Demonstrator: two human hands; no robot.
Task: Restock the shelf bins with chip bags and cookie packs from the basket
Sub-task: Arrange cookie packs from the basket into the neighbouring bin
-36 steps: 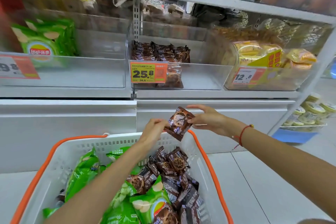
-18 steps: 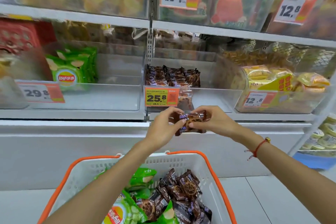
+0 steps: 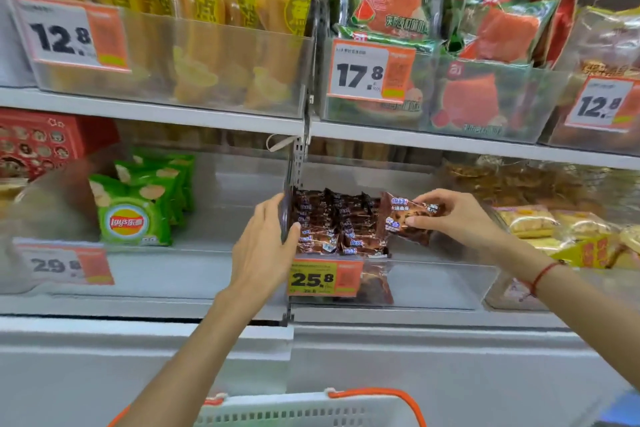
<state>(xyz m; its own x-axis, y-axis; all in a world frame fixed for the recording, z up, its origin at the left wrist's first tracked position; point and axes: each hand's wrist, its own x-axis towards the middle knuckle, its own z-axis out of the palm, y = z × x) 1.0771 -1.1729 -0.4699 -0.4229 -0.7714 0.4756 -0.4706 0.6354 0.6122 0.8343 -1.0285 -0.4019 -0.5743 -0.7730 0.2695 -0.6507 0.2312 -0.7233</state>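
A right hand (image 3: 460,218) pinches a cookie pack (image 3: 405,218), long axis slanting, over the clear bin (image 3: 433,282), just right of the stacked packs (image 3: 332,225). The left hand (image 3: 263,246), fingers nearly straight, rests against the stack's left edge.

White shelf (image 3: 149,303) carries clear bins (image 3: 433,282).
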